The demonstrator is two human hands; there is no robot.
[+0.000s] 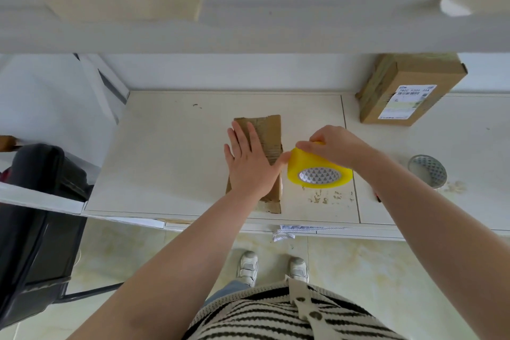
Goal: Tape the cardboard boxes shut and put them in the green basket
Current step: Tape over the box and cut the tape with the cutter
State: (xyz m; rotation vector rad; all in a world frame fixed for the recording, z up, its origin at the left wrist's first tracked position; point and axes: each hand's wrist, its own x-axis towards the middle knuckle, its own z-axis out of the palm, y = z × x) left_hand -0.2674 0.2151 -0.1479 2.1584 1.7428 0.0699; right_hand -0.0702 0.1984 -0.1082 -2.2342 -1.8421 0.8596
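A long narrow cardboard box (269, 132) lies on the cream counter (165, 152), running away from me. My left hand (249, 160) lies flat on top of it, fingers straight and spread, pressing it down. Just right of the box, my right hand (335, 146) grips a roll of yellow tape (318, 171) from above, held tilted beside the box's right edge, with my left thumb touching the roll. A second cardboard box (405, 91) with a white shipping label stands at the back right of the counter. No green basket is in view.
A nearly used-up tape roll (427, 170) lies on the counter at the right. Brown stains mark the counter's front near the yellow roll. A black office chair (36, 215) stands at the left. A shelf overhangs the counter's back.
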